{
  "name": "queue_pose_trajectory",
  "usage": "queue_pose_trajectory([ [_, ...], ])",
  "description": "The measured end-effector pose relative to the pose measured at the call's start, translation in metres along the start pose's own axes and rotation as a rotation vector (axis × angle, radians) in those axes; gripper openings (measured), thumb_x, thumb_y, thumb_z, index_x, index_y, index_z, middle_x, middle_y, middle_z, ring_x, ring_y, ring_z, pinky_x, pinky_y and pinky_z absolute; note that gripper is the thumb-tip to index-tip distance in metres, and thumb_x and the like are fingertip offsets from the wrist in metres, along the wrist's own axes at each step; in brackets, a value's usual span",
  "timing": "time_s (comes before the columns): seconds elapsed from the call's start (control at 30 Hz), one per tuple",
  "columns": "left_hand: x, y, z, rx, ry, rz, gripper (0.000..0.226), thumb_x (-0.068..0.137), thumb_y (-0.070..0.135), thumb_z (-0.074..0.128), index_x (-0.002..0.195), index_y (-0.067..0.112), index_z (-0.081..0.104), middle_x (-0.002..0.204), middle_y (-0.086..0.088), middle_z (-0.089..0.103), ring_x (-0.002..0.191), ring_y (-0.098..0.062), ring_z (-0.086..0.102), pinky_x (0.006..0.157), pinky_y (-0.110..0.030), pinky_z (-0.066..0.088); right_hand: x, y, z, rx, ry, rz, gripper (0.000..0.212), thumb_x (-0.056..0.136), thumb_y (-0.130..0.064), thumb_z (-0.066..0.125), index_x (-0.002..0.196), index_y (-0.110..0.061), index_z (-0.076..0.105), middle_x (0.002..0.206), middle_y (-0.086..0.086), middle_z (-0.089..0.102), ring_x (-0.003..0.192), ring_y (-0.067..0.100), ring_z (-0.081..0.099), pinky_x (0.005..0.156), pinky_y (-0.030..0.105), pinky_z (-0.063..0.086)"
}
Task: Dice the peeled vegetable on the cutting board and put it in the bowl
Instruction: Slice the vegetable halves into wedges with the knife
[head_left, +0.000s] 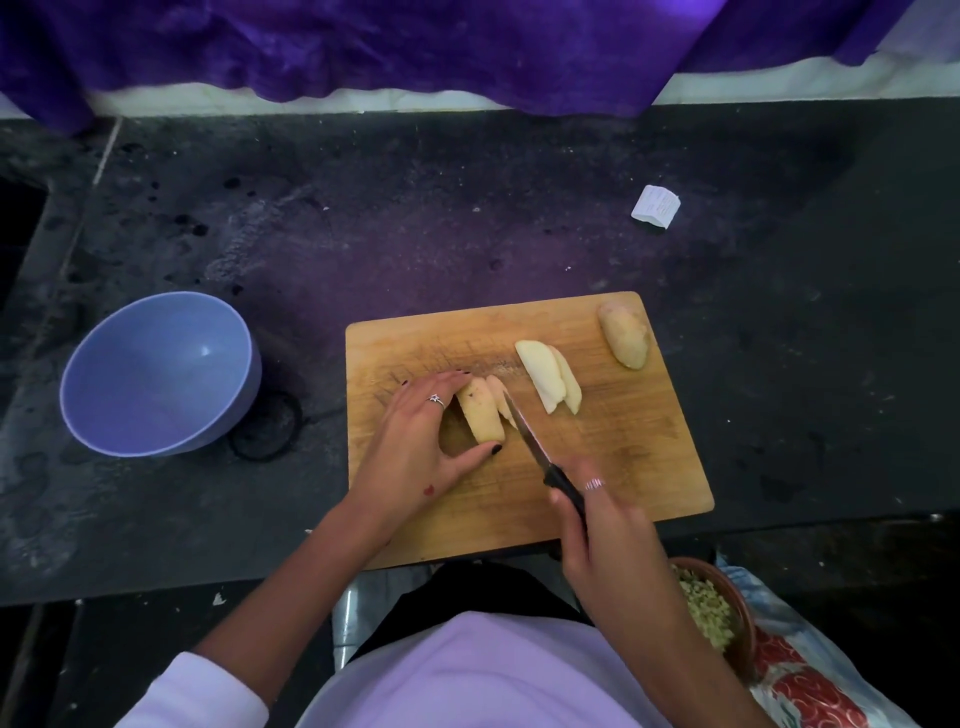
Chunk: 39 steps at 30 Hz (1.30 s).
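Note:
A wooden cutting board lies on the dark counter. My left hand holds a peeled potato piece on the board, fingers over its far side and thumb at its near end. My right hand grips the black handle of a knife; the blade runs along the right side of that piece, where thin slices lean. Two cut slices lie in the board's middle. Another potato chunk rests at the far right corner. A blue bowl, with nothing inside, stands left of the board.
A folded white paper scrap lies on the counter beyond the board. A brown bowl of diced pieces sits low at the right on a patterned bag. Purple cloth hangs along the back. A black ring lies by the blue bowl.

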<state>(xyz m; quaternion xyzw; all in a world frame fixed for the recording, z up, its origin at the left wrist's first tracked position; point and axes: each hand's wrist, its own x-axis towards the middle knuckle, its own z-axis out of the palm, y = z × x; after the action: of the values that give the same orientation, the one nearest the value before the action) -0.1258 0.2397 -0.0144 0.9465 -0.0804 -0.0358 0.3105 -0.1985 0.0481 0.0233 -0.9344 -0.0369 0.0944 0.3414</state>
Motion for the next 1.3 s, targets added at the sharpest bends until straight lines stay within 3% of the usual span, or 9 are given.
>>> queue_pose_trajectory([
  [0.17,0.000,0.001,0.001,0.008,0.012,0.002,0.074,0.076,0.054,0.067,0.138,0.022,0.042,0.140,0.007,0.046,0.130,-0.008,0.037,0.115,-0.037,0.026,-0.032,0.021,-0.006,-0.027,-0.114,0.001,0.022,0.096,-0.035,0.039,0.116,-0.041,0.031,0.067,-0.011,0.052,0.062,0.013,0.057,0.055,0.032,0.045],
  [0.5,-0.001,0.003,0.001,0.003,0.018,-0.050,0.073,0.075,0.052,0.070,0.138,0.028,0.041,0.142,0.010,0.043,0.130,-0.004,0.033,0.116,-0.041,0.022,0.044,0.019,-0.010,0.085,0.033,0.039,0.026,0.098,-0.024,0.046,0.124,-0.023,0.052,0.077,-0.006,0.061,0.060,0.003,0.055,0.051,0.019,0.044],
  [0.73,-0.001,0.004,0.001,0.013,0.011,-0.077,0.076,0.074,0.054,0.069,0.139,0.029,0.041,0.142,0.013,0.043,0.129,-0.001,0.032,0.116,-0.039,0.022,0.033,0.029,-0.027,0.174,-0.002,-0.013,0.030,0.098,-0.024,0.048,0.126,-0.020,0.056,0.059,-0.017,0.046,0.056,-0.005,0.052,0.049,0.011,0.037],
  [0.83,-0.001,0.004,0.001,0.010,0.009,-0.090,0.076,0.074,0.053,0.070,0.140,0.030,0.040,0.143,0.014,0.042,0.123,0.006,0.026,0.117,-0.038,0.021,0.026,0.029,-0.019,0.135,-0.042,-0.041,0.036,0.097,-0.033,0.044,0.132,-0.031,0.050,0.071,-0.017,0.055,0.063,-0.002,0.054,0.057,0.014,0.042],
  [0.9,-0.002,0.005,0.002,0.014,0.017,-0.090,0.076,0.074,0.052,0.070,0.140,0.030,0.040,0.143,0.014,0.042,0.122,0.007,0.025,0.116,-0.037,0.021,0.026,0.027,-0.015,0.129,-0.046,-0.082,0.039,0.097,-0.033,0.043,0.136,-0.037,0.043,0.080,-0.011,0.061,0.071,0.005,0.057,0.063,0.025,0.049],
  [1.0,-0.002,0.005,0.004,0.014,0.038,-0.091,0.074,0.075,0.050,0.071,0.139,0.031,0.040,0.142,0.014,0.042,0.123,0.007,0.025,0.116,-0.038,0.021,0.032,0.018,-0.014,0.153,-0.056,-0.114,0.043,0.099,-0.030,0.040,0.141,-0.038,0.033,0.079,-0.006,0.058,0.068,0.007,0.052,0.060,0.025,0.045],
  [1.13,-0.002,0.005,0.009,0.017,0.062,-0.081,0.073,0.076,0.050,0.070,0.140,0.030,0.039,0.143,0.014,0.041,0.127,0.008,0.024,0.118,-0.033,0.014,0.042,0.011,-0.015,0.162,-0.057,-0.050,0.045,0.099,-0.037,0.039,0.143,-0.035,0.032,0.101,-0.003,0.058,0.085,0.010,0.051,0.078,0.029,0.048],
  [1.23,-0.001,0.004,0.010,0.033,0.059,-0.088,0.074,0.076,0.050,0.069,0.141,0.030,0.039,0.145,0.014,0.039,0.130,0.008,0.020,0.117,-0.030,0.009,0.048,0.014,-0.015,0.109,-0.052,-0.112,0.028,0.098,-0.036,0.042,0.123,-0.027,0.053,0.082,-0.007,0.061,0.070,0.012,0.056,0.065,0.033,0.051],
  [1.3,-0.002,0.004,0.011,0.030,0.061,-0.096,0.074,0.076,0.051,0.069,0.141,0.031,0.038,0.146,0.014,0.038,0.131,0.008,0.020,0.118,-0.031,0.009,0.050,0.017,-0.016,0.094,-0.067,-0.113,0.022,0.098,-0.034,0.042,0.116,-0.026,0.053,0.071,-0.010,0.056,0.062,0.010,0.055,0.056,0.031,0.048],
])
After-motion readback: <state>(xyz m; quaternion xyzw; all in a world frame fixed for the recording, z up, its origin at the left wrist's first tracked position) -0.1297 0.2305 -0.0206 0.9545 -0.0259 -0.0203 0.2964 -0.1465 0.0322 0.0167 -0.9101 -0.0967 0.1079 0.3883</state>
